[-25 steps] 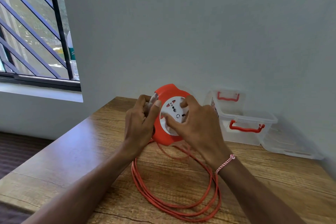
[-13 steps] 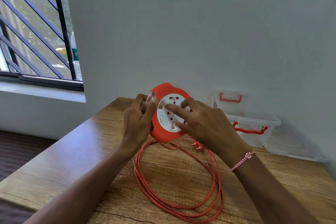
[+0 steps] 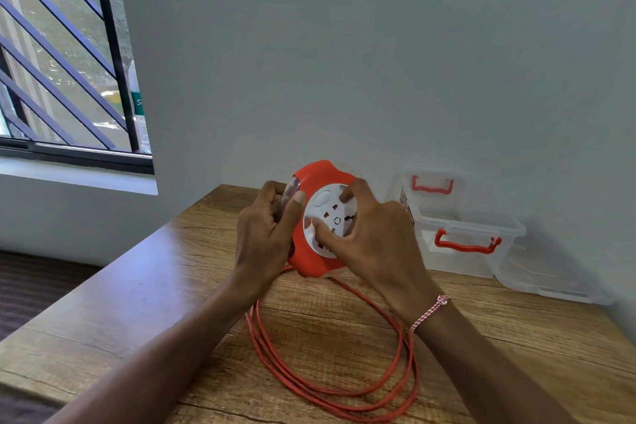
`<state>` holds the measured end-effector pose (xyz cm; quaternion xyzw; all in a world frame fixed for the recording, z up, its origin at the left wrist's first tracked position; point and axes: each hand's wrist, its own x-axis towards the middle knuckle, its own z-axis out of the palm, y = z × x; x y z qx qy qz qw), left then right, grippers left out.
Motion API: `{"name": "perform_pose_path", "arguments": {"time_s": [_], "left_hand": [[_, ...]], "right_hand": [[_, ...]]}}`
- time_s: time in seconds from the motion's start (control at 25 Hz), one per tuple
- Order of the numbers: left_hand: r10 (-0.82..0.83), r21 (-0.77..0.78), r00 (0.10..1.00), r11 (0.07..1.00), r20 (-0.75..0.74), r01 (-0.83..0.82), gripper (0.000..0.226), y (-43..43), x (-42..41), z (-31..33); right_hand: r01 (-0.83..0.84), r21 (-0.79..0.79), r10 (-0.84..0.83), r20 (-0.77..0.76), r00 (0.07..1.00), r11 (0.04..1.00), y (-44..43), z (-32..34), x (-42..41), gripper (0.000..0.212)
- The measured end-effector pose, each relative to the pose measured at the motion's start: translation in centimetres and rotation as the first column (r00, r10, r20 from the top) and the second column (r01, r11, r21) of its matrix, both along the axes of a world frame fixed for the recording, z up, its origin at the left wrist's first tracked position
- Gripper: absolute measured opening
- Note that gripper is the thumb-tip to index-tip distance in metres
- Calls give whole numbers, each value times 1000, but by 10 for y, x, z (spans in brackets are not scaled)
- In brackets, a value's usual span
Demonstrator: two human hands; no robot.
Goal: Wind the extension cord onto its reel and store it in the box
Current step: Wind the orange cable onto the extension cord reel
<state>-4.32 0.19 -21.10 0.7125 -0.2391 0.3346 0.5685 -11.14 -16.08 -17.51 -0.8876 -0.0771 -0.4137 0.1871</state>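
Note:
An orange cord reel point(image 3: 316, 179) with a white socket face point(image 3: 327, 213) is held upright just above the wooden table point(image 3: 165, 286). My left hand point(image 3: 266, 234) grips its left rim, thumb on the front. My right hand point(image 3: 371, 237) lies over the white face, thumb and fingers curled on the socket disc. Loose orange cord point(image 3: 330, 385) lies in several loops on the table below the reel. The clear plastic box point(image 3: 471, 251) with red handles stands open to the right, against the wall.
The box's clear lid point(image 3: 550, 282) lies flat beside it at the far right. The table's left edge drops to a dark floor point(image 3: 38, 286). A barred window point(image 3: 62, 55) is at the upper left, and a grey wall runs behind the table.
The white socket face has turned under my right hand, and that hand has shifted round on it. The plug end seen by the reel half a second ago is out of sight.

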Motion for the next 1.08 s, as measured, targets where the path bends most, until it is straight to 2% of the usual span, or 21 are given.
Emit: {"name": "perform_pose_path", "arguments": {"time_s": [0.08, 0.12, 0.16, 0.2, 0.24, 0.32, 0.4, 0.44, 0.52, 0.6, 0.76, 0.88, 0.96, 1.04, 1.08], "left_hand": [[15, 12, 1000, 1000, 22, -15, 31, -1, -1, -1], [15, 10, 1000, 1000, 18, -15, 28, -1, -1, -1], [11, 3, 1000, 1000, 6, -11, 26, 0, 0, -1], [5, -6, 1000, 1000, -9, -5, 26, 0, 1, 0], [1, -17, 1000, 1000, -23, -1, 28, 1, 1, 1], [7, -40, 999, 999, -41, -9, 36, 3, 2, 4], [10, -63, 998, 998, -57, -14, 41, 5, 3, 5], [5, -71, 998, 997, -67, -10, 41, 7, 4, 5], [-15, -73, 996, 997, -88, 8, 37, 9, 5, 5], [-36, -65, 994, 997, -99, 30, 41, 9, 7, 4], [-67, -51, 993, 997, -98, 62, 47, 7, 8, 1], [-44, -31, 997, 999, -58, 42, 45, 5, 5, 1], [-18, -3, 1000, 1000, -22, 18, 45, 2, 2, 1], [-8, 27, 1000, 1000, 14, 8, 43, 0, 0, 0], [-9, 31, 1000, 999, 22, 8, 42, -1, -1, -1]], "right_hand": [[4, 321, 42, -136, 990, 947, 6, -4, 4, 56], [10, 426, 78, -189, 979, 905, 7, -6, 6, 55], [16, 450, 86, -204, 975, 893, 7, -6, 7, 54], [15, 389, 58, -176, 983, 921, 5, -6, 7, 53], [9, 264, 22, -111, 994, 965, 2, -5, 6, 53], [-38, -76, 39, 19, 999, 996, -6, -1, 6, 53], [-67, -388, 92, 46, 995, 919, -15, 1, 8, 55], [-55, -488, 93, 55, 994, 871, -18, 2, 9, 57], [-10, -600, 71, 78, 994, 800, -23, 2, 10, 62], [22, -645, 59, 104, 993, 764, -26, 3, 10, 65], [41, -616, 59, 142, 988, 787, -22, 2, 7, 62], [6, -510, 55, 104, 993, 860, -18, 1, 3, 64], [15, -313, 6, 67, 998, 950, -9, 1, 2, 65], [5, 73, 2, -90, 996, 997, 2, -3, 1, 63], [-17, 333, 81, -178, 981, 943, 5, -6, 3, 60]]}}
